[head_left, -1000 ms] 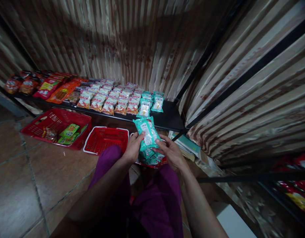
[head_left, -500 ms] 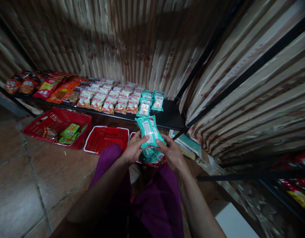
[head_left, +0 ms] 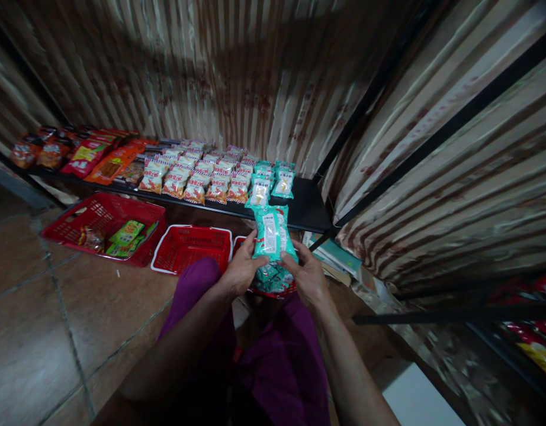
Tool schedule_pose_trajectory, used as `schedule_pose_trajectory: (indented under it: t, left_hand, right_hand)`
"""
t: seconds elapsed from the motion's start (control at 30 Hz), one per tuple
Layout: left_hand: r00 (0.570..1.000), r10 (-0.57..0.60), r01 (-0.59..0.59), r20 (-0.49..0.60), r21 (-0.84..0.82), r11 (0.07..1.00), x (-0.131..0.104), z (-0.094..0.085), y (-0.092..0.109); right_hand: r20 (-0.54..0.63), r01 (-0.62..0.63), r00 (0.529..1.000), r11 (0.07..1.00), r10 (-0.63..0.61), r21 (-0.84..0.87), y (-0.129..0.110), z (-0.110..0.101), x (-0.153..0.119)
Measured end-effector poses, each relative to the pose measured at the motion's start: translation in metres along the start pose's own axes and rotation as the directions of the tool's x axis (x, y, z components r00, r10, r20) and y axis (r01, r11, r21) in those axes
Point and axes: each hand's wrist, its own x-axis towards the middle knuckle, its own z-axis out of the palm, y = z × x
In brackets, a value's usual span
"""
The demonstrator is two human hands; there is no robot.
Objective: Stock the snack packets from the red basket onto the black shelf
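Between my two hands is a teal snack bag, its printed back with a white text panel facing up. My left hand grips its lower left side, thumb on top. On the lower right side, my right hand holds it the same way. Just below, more teal snack bags lie in a red basket between my knees; the hands hide part of that basket. Beyond the held bag, teal bags stand at the right end of the filled row on a black shelf.
White-and-orange snack bags fill the shelf's middle, with orange and pink packets farther left. A red basket with a white handle and another red basket holding green packets sit on the tiles. Books lie at right.
The teal bag has turned from a leftward tilt to nearly straight and shifted slightly right. Both hands still hold it.
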Motion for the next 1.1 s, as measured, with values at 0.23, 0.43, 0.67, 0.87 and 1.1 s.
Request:
schedule_pose_trajectory:
  t: [0.23, 0.43, 0.67, 0.87, 1.1]
  left_hand:
    - [0.998, 0.058, -0.058, 0.004, 0.007, 0.998, 0.002, -0.002, -0.007]
    - [0.995, 0.083, -0.077, -0.060, 0.103, 0.992, 0.002, -0.005, -0.015]
    - [0.972, 0.213, -0.170, -0.100, 0.329, 0.929, -0.002, -0.004, -0.017]
    - [0.910, 0.413, -0.285, -0.035, 0.670, 0.685, -0.012, 0.001, -0.019]
    - [0.845, 0.517, -0.360, 0.140, 0.863, 0.355, -0.020, 0.003, -0.029]
  right_hand:
    - [0.009, 0.128, 0.991, 0.958, -0.130, -0.258, 0.013, -0.006, 0.005]
    - [0.074, 0.428, 0.836, 0.562, -0.543, -0.708, 0.000, -0.003, -0.004]
    - [0.209, 0.517, 0.790, 0.443, -0.576, -0.733, -0.004, 0.002, -0.008]
    - [0.144, 0.407, 0.904, 0.714, -0.402, -0.570, -0.001, 0.006, -0.012]
    - [0.150, 0.236, 0.968, 0.927, -0.200, -0.291, -0.006, 0.018, -0.017]
